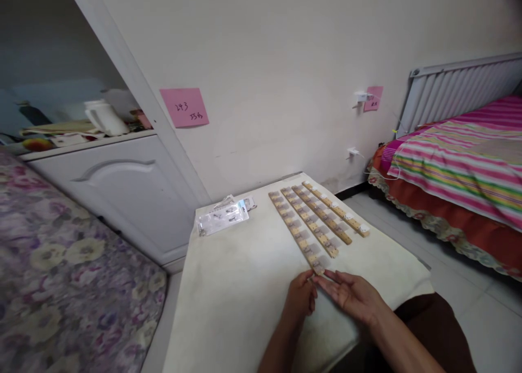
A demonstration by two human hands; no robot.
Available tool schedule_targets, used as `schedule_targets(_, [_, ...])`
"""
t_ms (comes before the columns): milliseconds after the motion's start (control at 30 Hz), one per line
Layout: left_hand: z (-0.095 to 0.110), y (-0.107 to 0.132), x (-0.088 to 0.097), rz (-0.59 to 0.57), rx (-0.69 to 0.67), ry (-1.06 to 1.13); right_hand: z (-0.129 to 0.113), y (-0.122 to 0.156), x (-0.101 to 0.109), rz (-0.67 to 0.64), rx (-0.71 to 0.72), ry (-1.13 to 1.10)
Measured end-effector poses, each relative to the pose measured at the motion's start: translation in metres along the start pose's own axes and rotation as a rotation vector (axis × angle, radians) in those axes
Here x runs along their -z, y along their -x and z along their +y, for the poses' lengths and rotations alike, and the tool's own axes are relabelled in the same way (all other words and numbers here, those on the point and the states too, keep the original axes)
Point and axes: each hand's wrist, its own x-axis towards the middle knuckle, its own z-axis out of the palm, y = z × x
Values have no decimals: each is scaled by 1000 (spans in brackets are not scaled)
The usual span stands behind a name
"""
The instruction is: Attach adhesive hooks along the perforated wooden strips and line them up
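Four wooden strips lie in a slanted row on the white table. My left hand [300, 296] is closed, its thumb and forefinger pinched at the near end of the leftmost wooden strip [297, 234]. My right hand [353, 297] is turned palm up with its fingers stretched out, the tips touching or almost touching that same end. Greyish see-through squares with small fittings sit along this strip and the two middle strips [310, 219] beside it. The rightmost strip [340, 212] carries white pieces instead. Whatever is between my left fingertips is too small to make out clearly.
Clear plastic packages [224, 218] lie at the back left of the white table [228, 286]. A floral cloth [81, 269] hangs at left, by a cabinet [122, 193] holding a white jug [106, 117]. A bed [460, 161] stands to the right.
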Motion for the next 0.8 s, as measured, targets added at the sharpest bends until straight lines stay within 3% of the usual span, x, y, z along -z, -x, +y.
schedule_targets(467, [-7, 1, -2, 47, -8, -143, 11, 9, 1, 1, 66, 54])
schedule_targets(800, [-20, 26, -7, 133, -150, -269, 33, 30, 40, -85, 244, 252])
